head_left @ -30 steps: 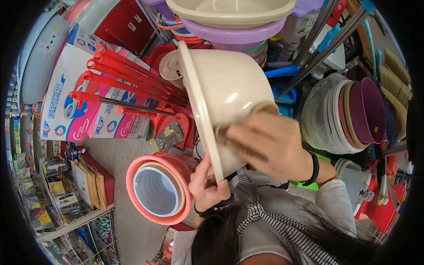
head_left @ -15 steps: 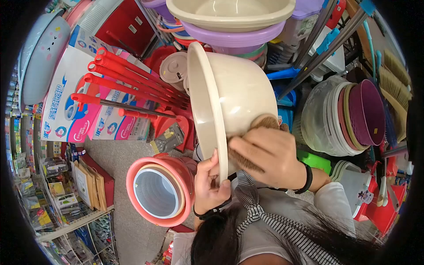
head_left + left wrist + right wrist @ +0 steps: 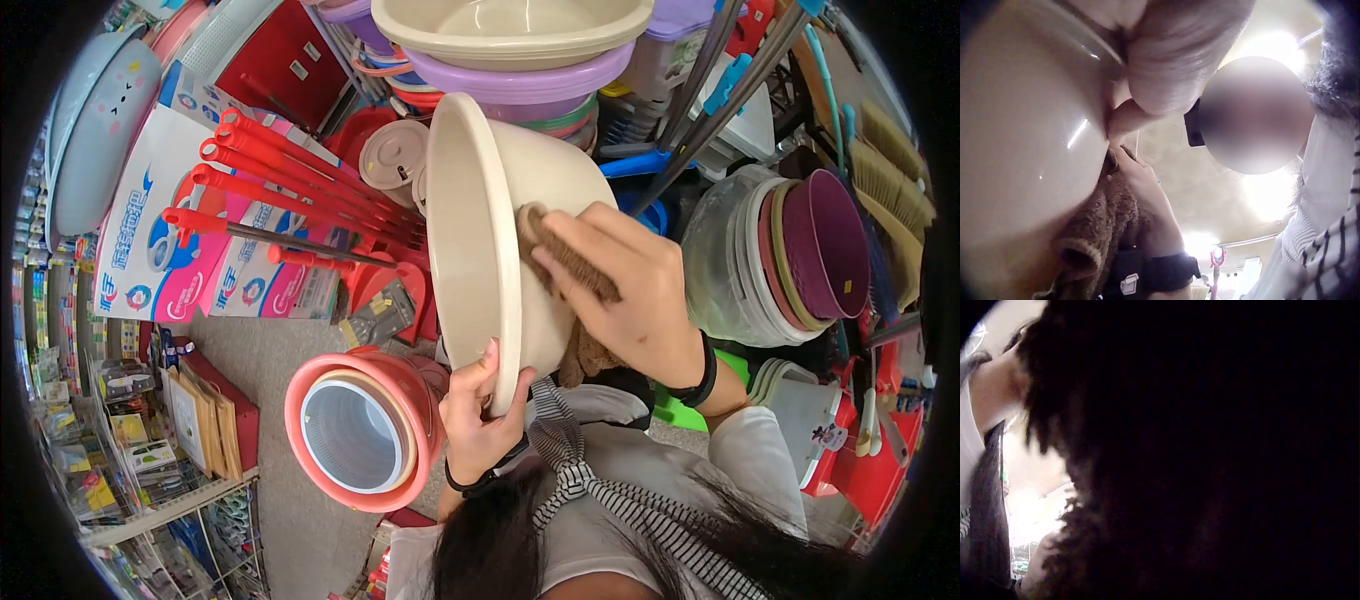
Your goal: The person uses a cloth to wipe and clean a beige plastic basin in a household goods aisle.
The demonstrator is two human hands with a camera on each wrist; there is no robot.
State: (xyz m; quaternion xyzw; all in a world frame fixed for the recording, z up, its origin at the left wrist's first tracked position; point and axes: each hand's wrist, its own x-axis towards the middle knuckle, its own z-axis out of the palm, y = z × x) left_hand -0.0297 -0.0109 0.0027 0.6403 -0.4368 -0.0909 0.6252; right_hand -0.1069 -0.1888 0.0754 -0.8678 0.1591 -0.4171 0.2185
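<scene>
A cream plastic basin (image 3: 465, 240) is held up on its side in the head view, its mouth facing left. My left hand (image 3: 482, 415) grips the lower rim, thumb on one side and fingers on the other. Against the outer wall just behind the rim, my right hand (image 3: 640, 300) holds a bunched brown cloth (image 3: 575, 265) whose loose end hangs below the palm. From the left wrist, the fuzzy cloth (image 3: 1107, 212) shows beside the glossy basin wall (image 3: 1022, 125). Dark cloth (image 3: 1072, 437) blocks most of the right wrist view.
Cream and purple basins (image 3: 520, 75) are stacked just beyond. Red-handled poles (image 3: 300, 175) lean at the left, above a pink bucket (image 3: 300, 400) on the floor. Nested tubs (image 3: 825, 245) and grey poles (image 3: 690, 130) stand at the right. A goods shelf (image 3: 170, 505) lines the left.
My right hand has moved the cloth along the basin's outer wall, up towards the rim. The basin has turned slightly, showing more of its inside. My left hand keeps its grip.
</scene>
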